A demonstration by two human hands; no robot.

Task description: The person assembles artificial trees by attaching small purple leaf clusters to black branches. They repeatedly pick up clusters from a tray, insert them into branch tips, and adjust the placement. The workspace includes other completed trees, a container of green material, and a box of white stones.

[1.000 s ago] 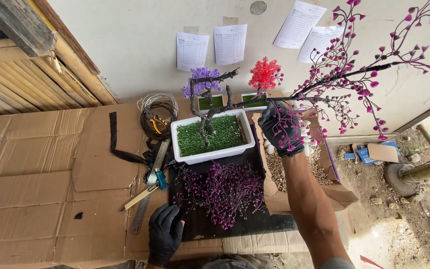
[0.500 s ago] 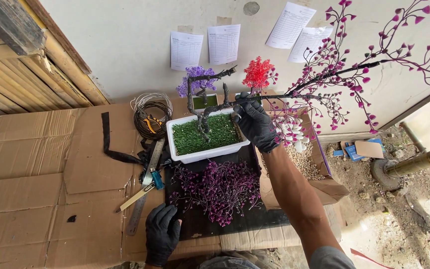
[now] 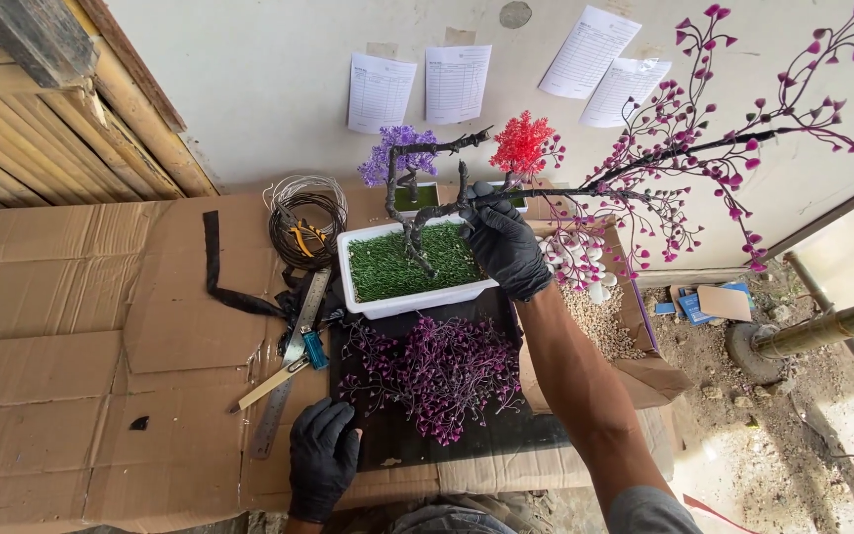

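A person in black gloves works over flattened cardboard [image 3: 71, 326] spread on the ground. The right hand [image 3: 506, 247] is closed around a dark branch [image 3: 644, 168] studded with magenta buds, which stretches away toward two o'clock, its stem end held at the far right corner of a white rectangular planter [image 3: 417, 297]. The planter sits near the centre and is filled with green artificial grass, from which a dark twisted trunk [image 3: 415, 218] rises, carrying a purple flower cluster [image 3: 399, 148] at eleven o'clock and a red flower cluster [image 3: 524, 143] at one o'clock. The left hand [image 3: 323, 457] rests palm down with fingers spread, holding nothing, at six o'clock, on the near edge of a black mat [image 3: 467, 440]. A heap of purple sprigs [image 3: 437, 371] lies on the mat just in front of the planter. At three o'clock, an open cardboard box [image 3: 649, 371] holds pale gravel and small white pebbles. At nine o'clock of the planter lie a coil of wire [image 3: 303, 213] with pliers inside it, and a metal ruler [image 3: 294, 361].
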